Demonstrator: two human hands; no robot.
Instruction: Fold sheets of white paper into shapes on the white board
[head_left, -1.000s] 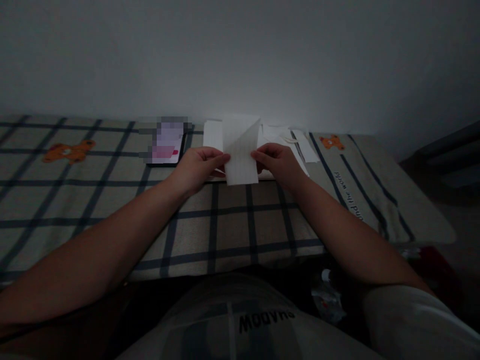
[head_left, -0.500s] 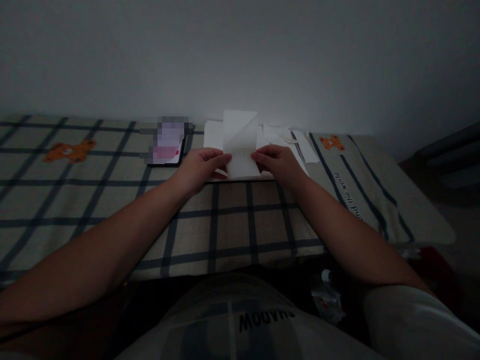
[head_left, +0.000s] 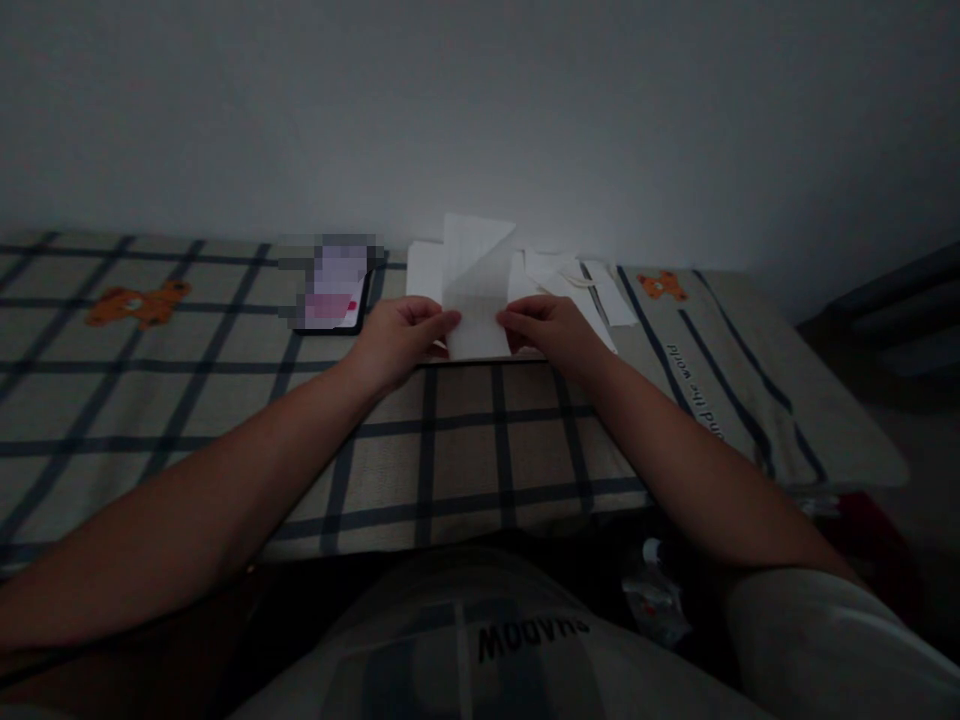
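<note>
Paper (head_left: 477, 290) stood pinched between your left hand (head_left: 397, 335) and right hand (head_left: 551, 330), just right of the phone (head_left: 330, 290).

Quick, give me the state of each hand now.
Left hand: closed, pinching the paper's left edge.
Right hand: closed, pinching the paper's right edge.

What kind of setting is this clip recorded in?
Probably a dim bedroom at home. The person sits at a bed covered by a plaid sheet printed with orange bears, set against a bare wall. Both the left hand and right hand hold a creased white paper.
</note>
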